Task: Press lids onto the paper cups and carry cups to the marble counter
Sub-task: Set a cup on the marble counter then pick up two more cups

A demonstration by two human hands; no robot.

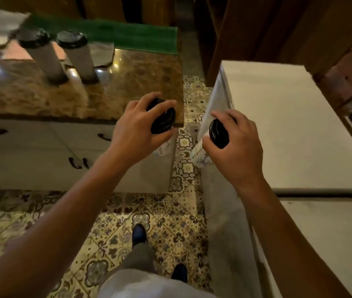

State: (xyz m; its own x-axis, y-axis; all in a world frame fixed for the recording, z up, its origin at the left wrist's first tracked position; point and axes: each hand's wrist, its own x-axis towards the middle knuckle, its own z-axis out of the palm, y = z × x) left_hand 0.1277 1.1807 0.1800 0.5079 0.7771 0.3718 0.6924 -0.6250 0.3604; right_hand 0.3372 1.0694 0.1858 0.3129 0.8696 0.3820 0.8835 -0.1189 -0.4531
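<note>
My left hand [137,123] grips a paper cup from above by its black lid [163,122], just off the near right corner of the brown marble counter [127,82]. My right hand [238,143] holds a second lidded paper cup [200,155] the same way, over the gap between the counter and a white chest. Both cups hang in the air below my fingers, mostly hidden. Two more paper cups with black lids [35,37] [72,39] stand upright on the counter at the back left.
A green cloth [127,35] lies along the counter's far edge. White cabinet drawers [42,147] sit under the counter. A white chest [288,125] stands to the right, a patterned tile aisle [183,190] between. My feet are on the tiles below.
</note>
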